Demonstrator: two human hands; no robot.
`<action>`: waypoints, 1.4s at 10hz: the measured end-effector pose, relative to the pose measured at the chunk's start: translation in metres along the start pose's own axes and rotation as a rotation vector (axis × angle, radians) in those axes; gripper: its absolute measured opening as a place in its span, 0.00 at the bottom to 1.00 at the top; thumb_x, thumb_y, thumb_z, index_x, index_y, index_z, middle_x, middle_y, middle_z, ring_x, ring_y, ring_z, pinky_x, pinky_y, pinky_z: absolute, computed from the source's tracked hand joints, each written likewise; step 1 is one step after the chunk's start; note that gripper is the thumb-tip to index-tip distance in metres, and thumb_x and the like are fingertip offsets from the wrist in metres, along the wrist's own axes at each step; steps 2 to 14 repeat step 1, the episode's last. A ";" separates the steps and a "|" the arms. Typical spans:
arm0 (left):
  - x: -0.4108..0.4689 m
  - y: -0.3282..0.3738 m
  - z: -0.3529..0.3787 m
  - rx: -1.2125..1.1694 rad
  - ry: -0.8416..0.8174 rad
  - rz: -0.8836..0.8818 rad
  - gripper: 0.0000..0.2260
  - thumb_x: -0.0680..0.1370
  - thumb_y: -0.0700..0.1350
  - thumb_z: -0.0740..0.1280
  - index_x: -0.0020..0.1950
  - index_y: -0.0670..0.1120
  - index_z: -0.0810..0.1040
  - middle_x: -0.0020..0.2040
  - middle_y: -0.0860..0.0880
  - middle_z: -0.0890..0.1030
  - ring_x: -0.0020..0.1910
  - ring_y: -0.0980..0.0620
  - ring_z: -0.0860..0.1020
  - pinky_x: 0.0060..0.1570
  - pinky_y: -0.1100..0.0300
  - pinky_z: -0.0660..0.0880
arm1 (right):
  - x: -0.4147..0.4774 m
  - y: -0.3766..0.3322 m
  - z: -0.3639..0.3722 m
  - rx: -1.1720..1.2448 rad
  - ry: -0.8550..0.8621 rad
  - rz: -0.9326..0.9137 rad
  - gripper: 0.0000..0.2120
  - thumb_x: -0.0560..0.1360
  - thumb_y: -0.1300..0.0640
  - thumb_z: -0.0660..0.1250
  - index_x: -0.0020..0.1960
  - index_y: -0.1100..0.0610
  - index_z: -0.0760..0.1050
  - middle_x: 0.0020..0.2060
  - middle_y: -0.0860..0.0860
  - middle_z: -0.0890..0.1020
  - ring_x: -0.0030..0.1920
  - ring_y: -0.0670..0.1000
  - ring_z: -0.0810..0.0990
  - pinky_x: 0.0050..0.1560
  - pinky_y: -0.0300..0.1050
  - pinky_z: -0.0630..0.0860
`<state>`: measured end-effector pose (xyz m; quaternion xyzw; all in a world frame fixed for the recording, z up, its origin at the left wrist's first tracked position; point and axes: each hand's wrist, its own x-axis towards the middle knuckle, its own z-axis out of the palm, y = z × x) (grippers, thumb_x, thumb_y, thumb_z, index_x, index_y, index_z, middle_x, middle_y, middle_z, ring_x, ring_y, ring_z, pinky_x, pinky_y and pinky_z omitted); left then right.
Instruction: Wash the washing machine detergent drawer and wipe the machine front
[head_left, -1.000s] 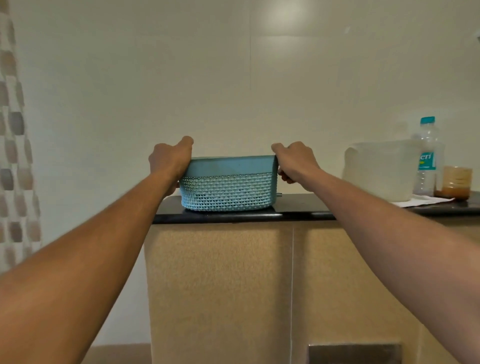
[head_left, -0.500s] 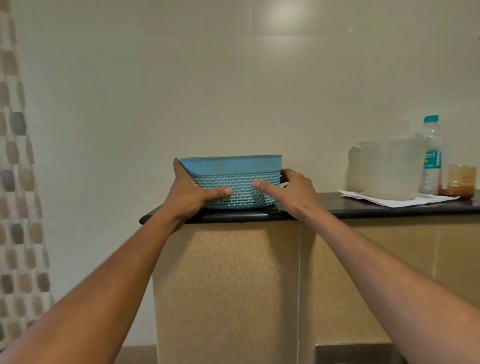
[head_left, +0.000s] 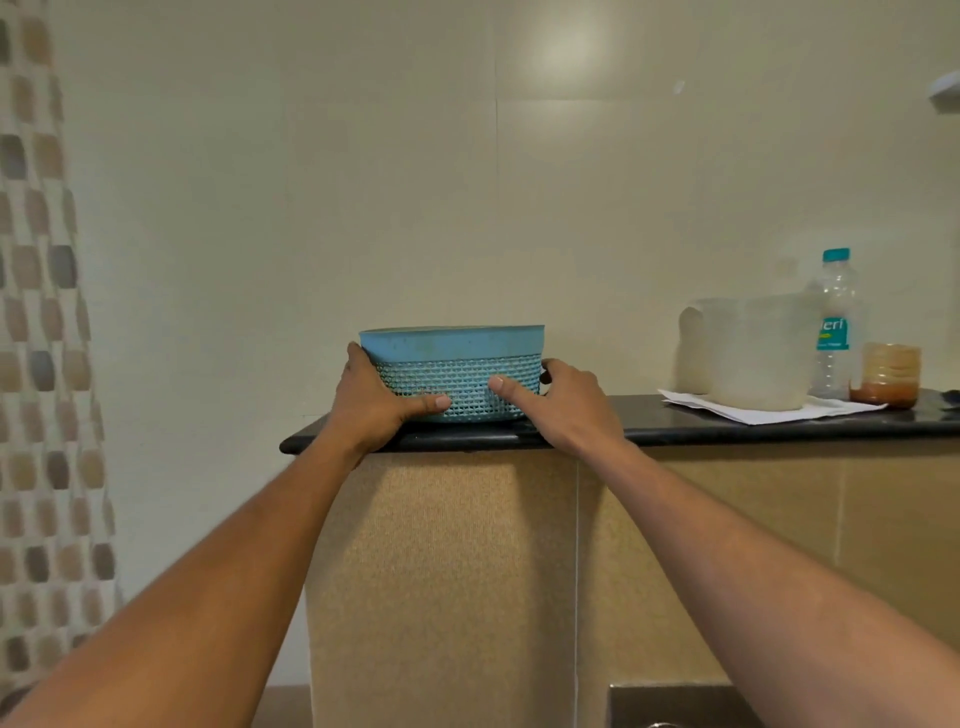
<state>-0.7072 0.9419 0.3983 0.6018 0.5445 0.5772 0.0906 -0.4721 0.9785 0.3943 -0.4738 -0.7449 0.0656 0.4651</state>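
A blue plastic basket (head_left: 452, 345) with a lattice lower wall stands on the left end of a black stone ledge (head_left: 727, 423), at about head height. My left hand (head_left: 374, 400) clasps its left side, thumb lying across the front. My right hand (head_left: 561, 400) clasps its right side, thumb also on the front lattice. What is inside the basket is hidden by its wall. No washing machine or detergent drawer is in view.
Further right on the ledge stand a translucent plastic jug (head_left: 753, 351) on white paper (head_left: 763, 408), a water bottle (head_left: 834, 322) and a brown jar (head_left: 888, 374). Beige tiled wall rises behind; a patterned curtain (head_left: 41, 364) hangs at the left.
My hands slid from the basket's top rim down to its lower sides, thumbs now on the front. The view has shifted slightly; the basket stays on the ledge.
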 end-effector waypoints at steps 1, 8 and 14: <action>-0.031 0.008 0.012 0.147 0.150 0.102 0.50 0.61 0.60 0.82 0.73 0.42 0.60 0.70 0.44 0.67 0.70 0.45 0.68 0.70 0.46 0.69 | -0.019 0.002 -0.001 -0.017 0.143 -0.074 0.33 0.74 0.31 0.64 0.68 0.54 0.72 0.61 0.49 0.79 0.58 0.49 0.76 0.50 0.44 0.73; -0.031 0.008 0.012 0.147 0.150 0.102 0.50 0.61 0.60 0.82 0.73 0.42 0.60 0.70 0.44 0.67 0.70 0.45 0.68 0.70 0.46 0.69 | -0.019 0.002 -0.001 -0.017 0.143 -0.074 0.33 0.74 0.31 0.64 0.68 0.54 0.72 0.61 0.49 0.79 0.58 0.49 0.76 0.50 0.44 0.73; -0.031 0.008 0.012 0.147 0.150 0.102 0.50 0.61 0.60 0.82 0.73 0.42 0.60 0.70 0.44 0.67 0.70 0.45 0.68 0.70 0.46 0.69 | -0.019 0.002 -0.001 -0.017 0.143 -0.074 0.33 0.74 0.31 0.64 0.68 0.54 0.72 0.61 0.49 0.79 0.58 0.49 0.76 0.50 0.44 0.73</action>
